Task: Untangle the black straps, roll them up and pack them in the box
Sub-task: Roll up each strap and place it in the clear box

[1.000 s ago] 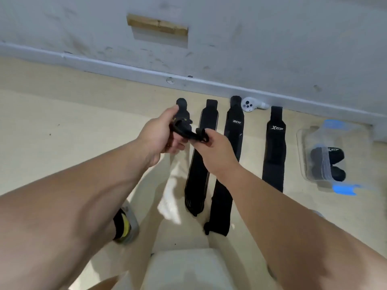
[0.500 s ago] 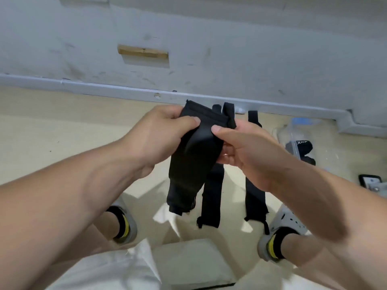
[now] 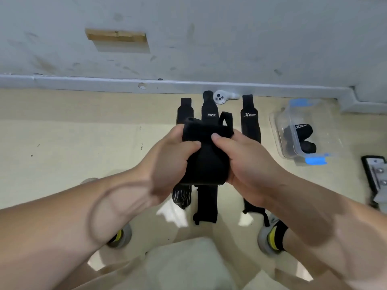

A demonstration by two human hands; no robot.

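The strap [image 3: 204, 162] hangs shorter than before — black, bunched, gripped by left hand [image 3: 171, 162] and right hand [image 3: 249, 164].

The beige floor [image 3: 62, 143] carries 3 black straps laid flat, side by side, left of the clear plastic box [image 3: 277, 130]. The Xtep strap [image 3: 249, 122] is nearest the box, then the white-logo strap [image 3: 210, 109], then the plain strap [image 3: 185, 106]. A white controller [image 3: 222, 97] lies farther back and left of the box. A black object [image 3: 374, 176] lies to the box's right.
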